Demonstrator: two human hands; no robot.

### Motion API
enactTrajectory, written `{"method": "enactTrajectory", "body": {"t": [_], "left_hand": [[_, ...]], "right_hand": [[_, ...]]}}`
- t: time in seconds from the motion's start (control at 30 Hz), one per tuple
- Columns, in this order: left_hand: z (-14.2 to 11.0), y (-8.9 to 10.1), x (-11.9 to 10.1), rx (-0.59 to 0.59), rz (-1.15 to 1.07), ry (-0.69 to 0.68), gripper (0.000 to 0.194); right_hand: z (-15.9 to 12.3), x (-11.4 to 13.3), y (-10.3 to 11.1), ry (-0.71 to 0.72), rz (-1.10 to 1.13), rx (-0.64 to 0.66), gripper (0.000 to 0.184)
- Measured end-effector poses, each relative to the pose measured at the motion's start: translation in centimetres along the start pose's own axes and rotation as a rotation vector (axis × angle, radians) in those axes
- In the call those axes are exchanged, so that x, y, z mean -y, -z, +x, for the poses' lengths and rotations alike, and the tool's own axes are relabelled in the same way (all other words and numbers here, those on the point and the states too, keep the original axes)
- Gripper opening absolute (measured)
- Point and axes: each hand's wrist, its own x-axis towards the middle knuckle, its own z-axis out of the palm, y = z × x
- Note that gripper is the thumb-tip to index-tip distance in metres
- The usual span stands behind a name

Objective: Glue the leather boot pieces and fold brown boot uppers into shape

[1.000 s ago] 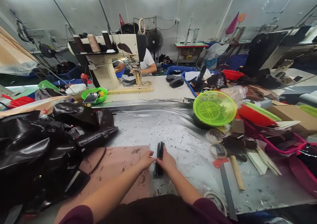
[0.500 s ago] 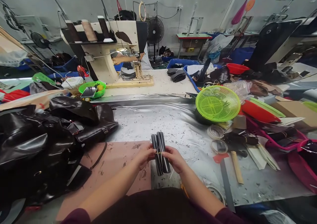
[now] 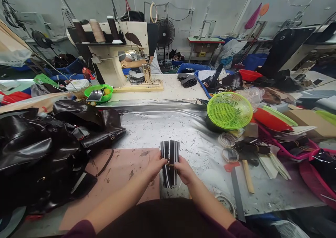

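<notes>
A bundle of black and white strips (image 3: pixel 170 176), tied round its middle by a thin yellowish band (image 3: pixel 170 164), is held up over the near part of the table. My left hand (image 3: pixel 156 165) grips the bundle's left side, thumb on the front near the band. On the opposite side my right hand (image 3: pixel 184 169) pinches it at the same height. Most fingertips are hidden behind the strips. The strips fan apart a little at the top and bottom, with a gap down the centre.
Dark glossy leather bags (image 3: pixel 39 154) pile up at left beside a pink board (image 3: pixel 126 175). At right lie a green sieve (image 3: pixel 229 110), tape rolls (image 3: pixel 230 155), a grey blade-like strip (image 3: pixel 237 192) and a wooden stick (image 3: pixel 248 176). A sewing machine (image 3: pixel 112 64) stands behind; a person's arm (image 3: pixel 135 63) shows beyond it.
The bundle has turned more upright and its two halves have spread apart at the top. Both hands still hold its sides. The view has shifted slightly.
</notes>
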Motion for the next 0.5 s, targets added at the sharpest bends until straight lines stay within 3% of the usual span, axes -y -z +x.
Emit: {"method": "enactTrajectory", "body": {"t": [0.13, 0.27, 0.37, 0.5], "left_hand": [[-0.2, -0.1, 0.1, 0.001, 0.308, -0.108, 0.036], [-0.2, 0.8, 1.0, 0.043, 0.384, -0.039, 0.042], [-0.1, 2.0, 1.8, -0.061, 0.374, 0.052, 0.041], [-0.1, 3.4, 2.7, -0.182, 0.318, 0.178, 0.032]], "right_hand": [[-0.2, -0.5, -0.6, -0.031, 0.060, -0.066, 0.017], [0.4, -0.7, 0.2, 0.008, 0.059, -0.162, 0.021], [1.8, 0.0, 2.5, 0.039, 0.118, -0.323, 0.020], [4.9, 2.6, 7.1, 0.111, 0.243, -0.585, 0.023]]}}
